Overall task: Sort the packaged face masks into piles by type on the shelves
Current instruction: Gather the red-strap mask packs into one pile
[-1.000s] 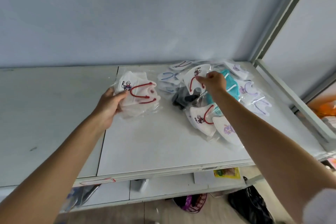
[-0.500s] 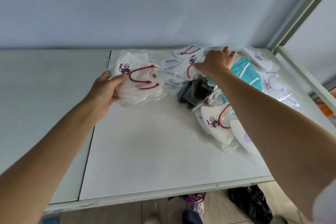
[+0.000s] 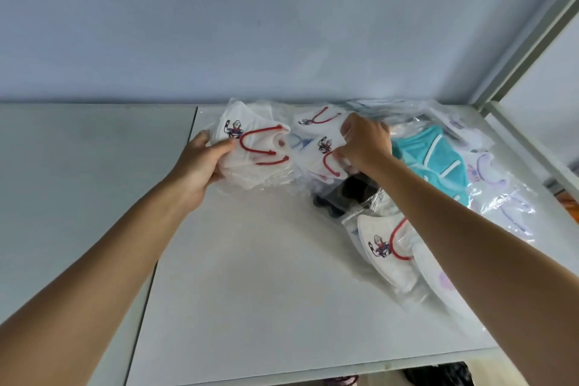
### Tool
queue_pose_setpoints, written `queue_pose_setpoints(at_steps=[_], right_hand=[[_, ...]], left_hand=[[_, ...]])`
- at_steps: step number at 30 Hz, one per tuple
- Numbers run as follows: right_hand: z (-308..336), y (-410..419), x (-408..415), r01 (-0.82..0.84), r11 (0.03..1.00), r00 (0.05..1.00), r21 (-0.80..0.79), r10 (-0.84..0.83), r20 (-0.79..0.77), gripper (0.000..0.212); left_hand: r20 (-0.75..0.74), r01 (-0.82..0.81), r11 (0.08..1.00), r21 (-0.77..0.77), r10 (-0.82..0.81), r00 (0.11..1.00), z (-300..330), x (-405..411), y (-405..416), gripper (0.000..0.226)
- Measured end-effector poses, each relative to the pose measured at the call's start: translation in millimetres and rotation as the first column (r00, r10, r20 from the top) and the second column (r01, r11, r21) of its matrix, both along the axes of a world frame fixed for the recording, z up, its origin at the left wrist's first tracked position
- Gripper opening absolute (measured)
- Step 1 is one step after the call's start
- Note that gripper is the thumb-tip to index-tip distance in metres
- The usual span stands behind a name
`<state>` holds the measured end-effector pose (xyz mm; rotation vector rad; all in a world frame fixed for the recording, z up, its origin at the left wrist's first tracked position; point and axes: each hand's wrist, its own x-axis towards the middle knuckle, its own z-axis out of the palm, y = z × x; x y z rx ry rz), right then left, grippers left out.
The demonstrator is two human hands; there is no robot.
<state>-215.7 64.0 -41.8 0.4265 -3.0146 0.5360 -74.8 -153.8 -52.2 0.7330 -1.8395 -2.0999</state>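
Note:
My left hand [image 3: 200, 163] grips a stack of packaged white masks with red ear loops and a cartoon print [image 3: 250, 150], held just above the white shelf [image 3: 250, 276]. My right hand [image 3: 365, 142] is closed on another red-loop white mask [image 3: 322, 155] at the left edge of the mixed heap. More of the same type lie behind it [image 3: 316, 117] and near the front [image 3: 385, 247]. A teal mask [image 3: 432, 166], a black mask [image 3: 347, 194] and purple-loop masks [image 3: 488, 172] lie in the heap, partly under my right arm.
The shelf's back is a pale blue wall [image 3: 250, 25]. A metal upright and rail [image 3: 517, 50] bound the right side. A second shelf panel [image 3: 78, 182] adjoins on the left across a seam. The front edge [image 3: 313, 370] drops to the floor with dark items below.
My right hand came back from the rear of the heap and closed on a red-loop mask. My left hand with its stack shifted slightly toward it. The camera tilted and moved closer.

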Motion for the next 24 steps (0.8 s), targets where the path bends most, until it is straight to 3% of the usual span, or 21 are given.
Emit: queue_pose_setpoints(at_steps=[3, 8, 12, 18, 21, 23, 24], right_hand=[[16.5, 6.3, 3.8, -0.025, 0.992, 0.995, -0.12, 0.036, 0.094, 0.036], [75.0, 31.8, -4.0, -0.061, 0.987, 0.951, -0.147, 0.103, 0.293, 0.049], [105.4, 51.2, -18.1, -0.045, 0.983, 0.93, -0.18, 0.107, 0.352, 0.053], [108.4, 43.1, -43.6, -0.064, 0.883, 0.809, -0.464, 0.318, 0.494, 0.03], [88.3, 15.0, -55.1, -0.24, 0.938, 0.882, -0.25, 0.318, 0.347, 0.031], [74.2, -8.7, -60.8, -0.356, 0.927, 0.874, -0.116, 0.374, 0.311, 0.024], [66.5, -20.2, -64.1, -0.409, 0.912, 0.865, -0.042, 0.402, 0.3, 0.03]], left_hand=[[-0.008, 0.002, 1.0, -0.005, -0.002, 1.0, 3.1, 1.2, -5.6, 0.014], [0.005, -0.016, 1.0, 0.009, 0.016, 1.0, 2.9, 8.1, -20.7, 0.015], [0.024, -0.045, 0.999, 0.016, 0.044, 0.999, 1.0, 13.4, -27.4, 0.012], [0.02, -0.062, 0.998, -0.005, 0.062, 0.998, 5.5, 21.4, -29.4, 0.014], [-0.007, -0.062, 0.998, -0.024, 0.062, 0.998, 9.5, 24.3, -29.3, 0.021], [-0.018, -0.081, 0.996, -0.041, 0.08, 0.997, 10.9, 25.2, -30.3, 0.02], [-0.021, -0.091, 0.995, -0.051, 0.09, 0.996, 10.7, 24.6, -31.3, 0.018]])
